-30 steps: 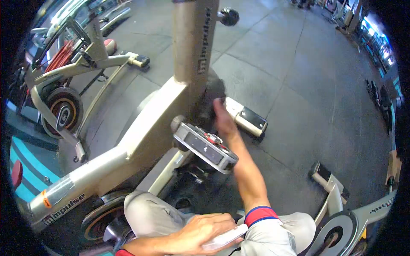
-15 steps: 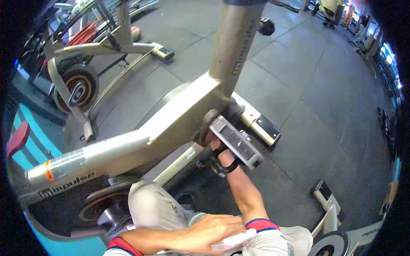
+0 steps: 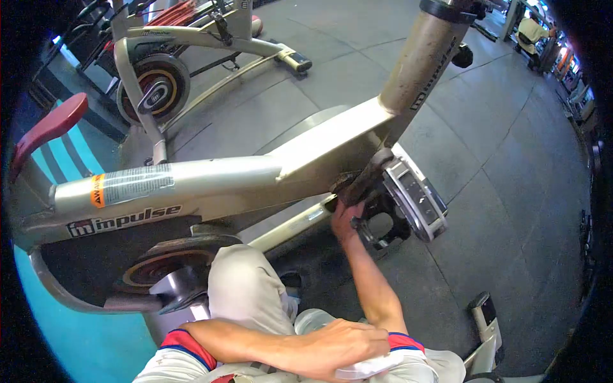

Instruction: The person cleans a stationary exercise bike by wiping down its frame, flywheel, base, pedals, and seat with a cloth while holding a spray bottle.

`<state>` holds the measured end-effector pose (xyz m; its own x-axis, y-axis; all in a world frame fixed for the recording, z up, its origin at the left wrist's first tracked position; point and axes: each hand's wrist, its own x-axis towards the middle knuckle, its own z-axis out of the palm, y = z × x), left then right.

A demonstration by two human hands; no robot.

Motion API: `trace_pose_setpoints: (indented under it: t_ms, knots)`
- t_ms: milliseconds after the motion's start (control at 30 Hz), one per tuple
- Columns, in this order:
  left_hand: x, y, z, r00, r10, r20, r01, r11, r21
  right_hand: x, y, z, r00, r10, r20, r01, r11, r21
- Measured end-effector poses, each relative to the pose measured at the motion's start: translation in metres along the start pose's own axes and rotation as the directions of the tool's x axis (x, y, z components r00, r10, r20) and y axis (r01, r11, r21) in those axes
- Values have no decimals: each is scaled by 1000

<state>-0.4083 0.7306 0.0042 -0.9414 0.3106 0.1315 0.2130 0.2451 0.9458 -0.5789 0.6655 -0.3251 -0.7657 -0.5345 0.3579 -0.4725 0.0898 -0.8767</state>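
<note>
My left hand (image 3: 351, 345) is closed over a white, smooth object (image 3: 367, 366) at my lap; its kind is unclear. Just beyond those fingers shows a clear, rounded container (image 3: 313, 320), and I cannot tell if the two are one piece. My right hand (image 3: 347, 220) reaches low to the exercise bike (image 3: 223, 167), by the crank arm (image 3: 367, 182). Its fingers are hidden behind the crank. To the right of that hand are a metal-framed pedal (image 3: 416, 199) and a black pedal cage (image 3: 401, 226).
The bike's flywheel (image 3: 169, 268) is beside my bent knee (image 3: 246, 277). Another exercise bike (image 3: 153, 89) stands at the upper left, near a red saddle (image 3: 54, 127). Dark tile flooring (image 3: 504, 210) spreads to the right. A person (image 3: 531, 32) is far off at the upper right.
The view has shifted, so the bike sits further right and more of its saddle end shows. My right hand has moved from behind the pedal to the crank. My left hand still grips the white object.
</note>
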Motion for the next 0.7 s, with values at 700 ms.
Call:
trace_pose_setpoints:
  t_ms: [700]
  knots:
    - [-3,6,11,994,98,52,-97,995,-26,-46,-85,-1,984,179,-25,-152,896,418]
